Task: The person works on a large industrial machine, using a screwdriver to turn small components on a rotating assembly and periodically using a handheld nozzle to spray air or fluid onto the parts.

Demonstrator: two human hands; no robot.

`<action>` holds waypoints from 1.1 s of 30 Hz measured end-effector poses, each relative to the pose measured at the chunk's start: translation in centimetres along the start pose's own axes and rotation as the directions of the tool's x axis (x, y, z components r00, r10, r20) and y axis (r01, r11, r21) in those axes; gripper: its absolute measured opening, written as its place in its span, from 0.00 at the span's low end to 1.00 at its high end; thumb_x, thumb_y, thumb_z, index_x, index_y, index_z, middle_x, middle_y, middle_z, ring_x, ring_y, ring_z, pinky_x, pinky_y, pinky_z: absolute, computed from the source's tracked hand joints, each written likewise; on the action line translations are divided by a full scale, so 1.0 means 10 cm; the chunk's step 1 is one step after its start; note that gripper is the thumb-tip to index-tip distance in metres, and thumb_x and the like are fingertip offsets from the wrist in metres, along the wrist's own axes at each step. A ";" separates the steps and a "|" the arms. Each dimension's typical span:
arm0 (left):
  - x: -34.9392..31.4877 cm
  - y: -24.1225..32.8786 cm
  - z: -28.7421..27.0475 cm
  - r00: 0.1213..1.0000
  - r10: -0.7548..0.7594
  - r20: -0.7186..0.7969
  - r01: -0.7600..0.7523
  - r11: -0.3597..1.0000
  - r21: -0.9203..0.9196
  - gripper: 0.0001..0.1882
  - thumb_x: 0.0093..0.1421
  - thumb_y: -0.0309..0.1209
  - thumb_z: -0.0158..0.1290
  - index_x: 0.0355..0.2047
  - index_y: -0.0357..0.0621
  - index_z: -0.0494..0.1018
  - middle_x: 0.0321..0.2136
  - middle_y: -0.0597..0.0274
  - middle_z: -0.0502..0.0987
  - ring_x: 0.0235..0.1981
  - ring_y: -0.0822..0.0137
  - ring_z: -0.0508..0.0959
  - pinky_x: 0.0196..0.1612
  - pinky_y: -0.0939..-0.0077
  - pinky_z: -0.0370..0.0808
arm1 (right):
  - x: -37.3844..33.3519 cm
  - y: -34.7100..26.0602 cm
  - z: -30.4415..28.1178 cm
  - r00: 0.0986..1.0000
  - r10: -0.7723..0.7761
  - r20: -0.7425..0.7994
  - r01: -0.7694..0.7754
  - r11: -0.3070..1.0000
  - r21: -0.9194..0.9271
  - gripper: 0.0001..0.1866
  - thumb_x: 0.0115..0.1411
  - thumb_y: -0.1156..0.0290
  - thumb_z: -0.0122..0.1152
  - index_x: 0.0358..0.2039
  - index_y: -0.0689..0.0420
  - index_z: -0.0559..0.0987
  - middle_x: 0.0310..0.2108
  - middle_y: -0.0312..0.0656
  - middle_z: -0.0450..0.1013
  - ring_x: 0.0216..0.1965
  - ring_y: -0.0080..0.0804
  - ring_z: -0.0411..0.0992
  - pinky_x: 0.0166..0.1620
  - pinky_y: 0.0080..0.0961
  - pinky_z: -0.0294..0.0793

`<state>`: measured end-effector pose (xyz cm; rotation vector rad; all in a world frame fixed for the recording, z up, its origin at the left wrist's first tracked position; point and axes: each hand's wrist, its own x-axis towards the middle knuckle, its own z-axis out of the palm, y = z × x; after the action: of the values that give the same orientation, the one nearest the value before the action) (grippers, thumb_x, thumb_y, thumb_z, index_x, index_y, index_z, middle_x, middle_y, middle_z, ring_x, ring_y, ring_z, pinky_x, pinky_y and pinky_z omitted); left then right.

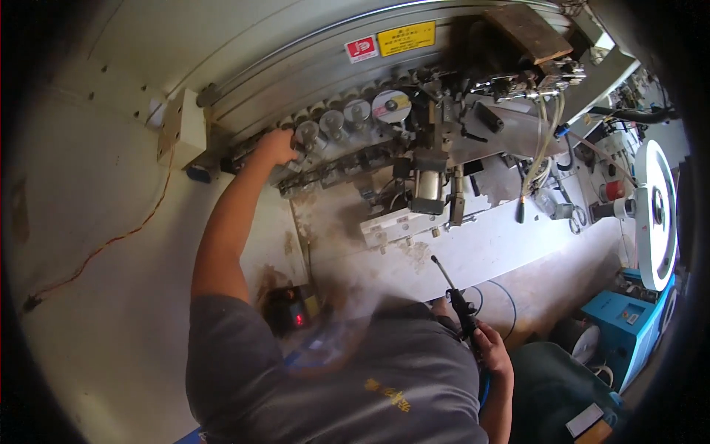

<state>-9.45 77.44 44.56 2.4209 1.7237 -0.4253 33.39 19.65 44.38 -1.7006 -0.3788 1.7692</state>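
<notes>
The person's right hand (492,349) is wrapped around a black handheld gun with a long thin metal nozzle (464,311), which is held in front of the body, near the front edge of the white flat worktop (503,248), its tip pointing up and to the left. The left hand (278,146) reaches to the left end of a row of grey round metal rollers (333,124); whether its fingers pinch anything cannot be told. A large white spoked wheel (657,214) stands far right, above a blue boxy machine (621,322).
</notes>
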 end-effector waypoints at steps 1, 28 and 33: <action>0.01 -0.02 0.06 0.998 0.019 -0.057 -0.017 0.999 0.041 0.27 0.46 0.41 0.68 0.46 0.45 0.77 0.44 0.48 0.81 0.47 0.46 0.80 0.50 0.54 0.78 | -0.03 -0.02 0.03 1.000 0.009 0.010 -0.009 1.000 0.010 0.24 0.71 0.61 0.55 0.63 0.58 0.72 0.24 0.25 0.68 0.20 0.14 0.61 0.24 0.15 0.59; -0.10 0.10 0.36 0.976 -0.116 -0.184 0.148 0.975 0.168 0.39 0.45 0.49 0.69 0.52 0.40 0.71 0.49 0.44 0.78 0.52 0.45 0.78 0.57 0.51 0.72 | -0.38 0.10 0.20 0.987 -0.126 -0.096 0.122 0.991 -0.051 0.23 0.73 0.63 0.51 0.63 0.61 0.74 0.52 0.40 0.77 0.54 0.28 0.70 0.60 0.25 0.65; -0.18 0.19 0.28 0.978 -0.098 -0.183 0.125 0.982 0.139 0.38 0.44 0.48 0.69 0.51 0.40 0.71 0.48 0.44 0.78 0.51 0.44 0.78 0.57 0.49 0.72 | -0.54 -0.07 0.24 0.994 -0.007 -0.110 0.012 0.999 0.046 0.23 0.73 0.64 0.52 0.64 0.59 0.73 0.53 0.39 0.77 0.54 0.29 0.71 0.59 0.25 0.67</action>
<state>-8.66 74.41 42.37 2.5413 1.9755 -0.3776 30.95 17.31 49.33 -1.7519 -0.2949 1.6561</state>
